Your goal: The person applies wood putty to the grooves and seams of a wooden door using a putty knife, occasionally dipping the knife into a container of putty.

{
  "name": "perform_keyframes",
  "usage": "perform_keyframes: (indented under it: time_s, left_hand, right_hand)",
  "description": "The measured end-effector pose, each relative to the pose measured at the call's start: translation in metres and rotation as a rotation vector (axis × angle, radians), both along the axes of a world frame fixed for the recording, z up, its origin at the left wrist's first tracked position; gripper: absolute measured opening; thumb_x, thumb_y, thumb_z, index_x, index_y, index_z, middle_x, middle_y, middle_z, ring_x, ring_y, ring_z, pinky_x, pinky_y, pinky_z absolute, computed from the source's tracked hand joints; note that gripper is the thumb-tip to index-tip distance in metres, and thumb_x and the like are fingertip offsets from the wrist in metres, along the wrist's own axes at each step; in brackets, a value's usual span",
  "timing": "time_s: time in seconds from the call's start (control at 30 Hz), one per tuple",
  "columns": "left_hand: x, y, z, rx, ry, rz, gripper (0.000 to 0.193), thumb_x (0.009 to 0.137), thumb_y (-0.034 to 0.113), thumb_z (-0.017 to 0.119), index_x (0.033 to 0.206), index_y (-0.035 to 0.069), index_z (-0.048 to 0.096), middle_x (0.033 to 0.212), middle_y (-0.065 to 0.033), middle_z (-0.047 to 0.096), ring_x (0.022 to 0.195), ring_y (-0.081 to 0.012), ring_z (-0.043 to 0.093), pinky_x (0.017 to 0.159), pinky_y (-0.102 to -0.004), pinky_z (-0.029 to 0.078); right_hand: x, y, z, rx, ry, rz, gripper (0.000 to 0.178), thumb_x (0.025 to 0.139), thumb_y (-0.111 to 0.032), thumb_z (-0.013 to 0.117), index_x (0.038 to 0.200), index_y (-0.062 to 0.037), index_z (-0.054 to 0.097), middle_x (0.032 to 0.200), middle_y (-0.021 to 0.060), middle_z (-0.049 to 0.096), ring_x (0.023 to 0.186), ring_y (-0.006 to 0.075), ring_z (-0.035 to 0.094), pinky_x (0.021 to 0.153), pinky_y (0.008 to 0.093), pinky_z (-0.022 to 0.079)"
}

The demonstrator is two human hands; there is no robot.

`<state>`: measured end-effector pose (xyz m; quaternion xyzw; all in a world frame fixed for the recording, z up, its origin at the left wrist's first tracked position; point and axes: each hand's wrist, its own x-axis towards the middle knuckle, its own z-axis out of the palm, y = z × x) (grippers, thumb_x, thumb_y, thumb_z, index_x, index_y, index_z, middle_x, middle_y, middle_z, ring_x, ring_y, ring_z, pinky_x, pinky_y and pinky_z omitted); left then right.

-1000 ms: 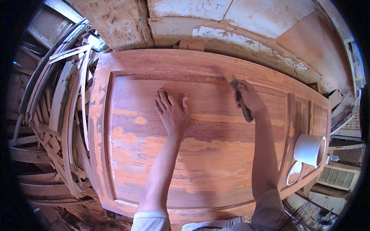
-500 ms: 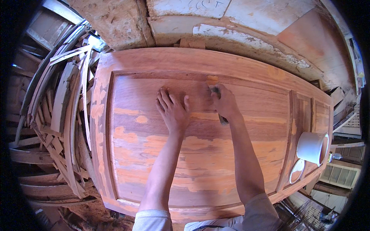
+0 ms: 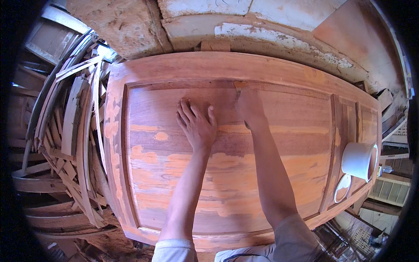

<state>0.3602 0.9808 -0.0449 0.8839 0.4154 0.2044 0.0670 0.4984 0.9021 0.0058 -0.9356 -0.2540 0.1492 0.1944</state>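
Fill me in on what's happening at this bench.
A person leans over a large wooden door panel lying flat. The left hand is pressed flat on the panel, fingers spread. The right hand works a small tool against the top of the recessed field; the tool is mostly hidden by the hand. The surface is patchy, part orange, part darker. A white tub stands at the right end, and curved wooden strips are piled on the left.

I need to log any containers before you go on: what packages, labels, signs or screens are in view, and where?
White tub: round, plain white, lying on its side at the right end of the wooden door panel.
White lid: round, orange-smeared inside, flat on the panel just below the tub.
No labels, signs or screens can be made out.
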Motion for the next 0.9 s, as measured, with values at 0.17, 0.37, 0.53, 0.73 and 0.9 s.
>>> perform_keyframes:
  time_s: [0.17,0.37,0.53,0.73,0.9]
  left_hand:
    - [-0.003,0.004,0.0,-0.002,-0.007,0.011,0.066,0.098,0.044,0.048,0.132,-0.012,0.045,0.143,-0.0283,0.04,0.138,-0.0416,0.034,0.114,-0.0534,0.025]
    - [-0.005,0.002,0.003,-0.029,0.004,0.006,0.065,0.098,0.045,0.048,0.13,-0.012,0.047,0.143,-0.028,0.041,0.139,-0.0412,0.034,0.115,-0.0533,0.025]
    - [-0.001,0.0,0.002,-0.013,-0.006,0.001,0.066,0.098,0.046,0.048,0.131,-0.012,0.046,0.143,-0.0278,0.04,0.139,-0.0412,0.033,0.114,-0.0535,0.025]
    - [-0.003,0.002,0.002,-0.026,0.01,0.02,0.067,0.098,0.047,0.047,0.132,-0.012,0.045,0.145,-0.0276,0.039,0.139,-0.0407,0.033,0.114,-0.0535,0.025]
    - [-0.004,0.004,-0.006,-0.006,0.024,0.033,0.068,0.098,0.047,0.047,0.132,-0.011,0.046,0.145,-0.0269,0.039,0.139,-0.0406,0.033,0.115,-0.0535,0.025]
  right_hand:
    - [-0.009,0.005,-0.01,-0.014,0.037,-0.02,0.029,0.089,-0.01,0.051,0.113,0.0051,0.059,0.1,0.034,0.063,0.1,0.0489,0.061,0.082,0.0552,0.051]
    - [-0.01,0.009,-0.014,0.028,0.04,-0.074,0.028,0.091,-0.011,0.05,0.112,0.0023,0.061,0.11,0.0369,0.059,0.101,0.0496,0.062,0.085,0.0553,0.052]
    - [-0.004,0.01,-0.027,0.074,0.052,-0.096,0.028,0.09,-0.009,0.051,0.116,-0.0014,0.058,0.119,0.0431,0.049,0.096,0.0526,0.06,0.082,0.0561,0.051]
    - [-0.02,0.008,-0.038,0.188,-0.158,-0.154,0.028,0.092,-0.01,0.051,0.117,-0.0004,0.058,0.109,0.0361,0.055,0.091,0.0508,0.06,0.082,0.0546,0.051]
    - [-0.018,0.001,-0.031,0.237,-0.053,-0.186,0.038,0.094,-0.013,0.054,0.131,-0.0029,0.052,0.105,0.0351,0.055,0.091,0.0504,0.06,0.079,0.0548,0.051]
